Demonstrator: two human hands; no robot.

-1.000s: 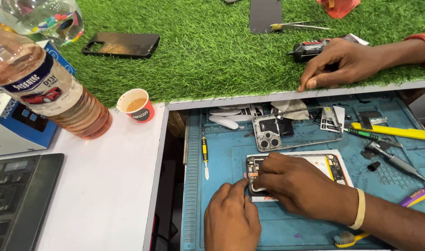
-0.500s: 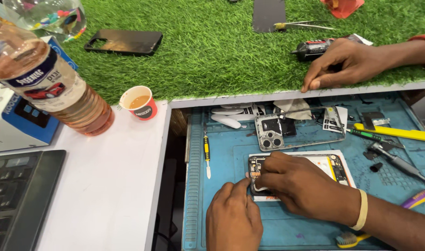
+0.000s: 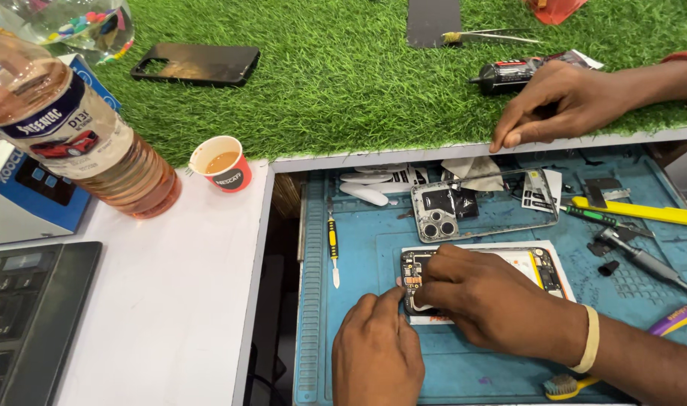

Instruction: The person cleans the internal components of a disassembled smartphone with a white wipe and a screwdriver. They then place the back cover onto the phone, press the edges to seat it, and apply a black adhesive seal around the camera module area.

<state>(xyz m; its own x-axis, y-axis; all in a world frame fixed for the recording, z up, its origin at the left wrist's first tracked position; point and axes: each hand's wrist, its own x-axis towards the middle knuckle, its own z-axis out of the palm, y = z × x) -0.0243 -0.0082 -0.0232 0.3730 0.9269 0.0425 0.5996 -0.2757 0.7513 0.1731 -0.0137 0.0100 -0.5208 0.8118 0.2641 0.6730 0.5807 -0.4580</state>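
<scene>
An opened phone (image 3: 543,265) with its circuit board showing lies on a white sheet on the blue work mat (image 3: 373,256). My right hand (image 3: 494,304) covers the phone's left half, fingertips pinched on the board near the left end. My left hand (image 3: 377,353) is curled below it, thumb and forefinger touching the phone's left edge. I cannot see whether any small part is held between the fingers. A pale band circles my right wrist.
A phone back frame with camera rings (image 3: 452,207), a yellow-handled screwdriver (image 3: 333,244), other tools (image 3: 637,212) and a brush (image 3: 565,386) lie on the mat. Another person's hand (image 3: 561,105) rests on the green turf, by a black phone (image 3: 195,63). A bottle (image 3: 88,143), paper cup (image 3: 222,163) and keyboard (image 3: 28,316) stand left.
Both my hands stay at the phone's left end, with the left hand edged slightly closer to it. The other person's hand has not moved. The view has shifted a little.
</scene>
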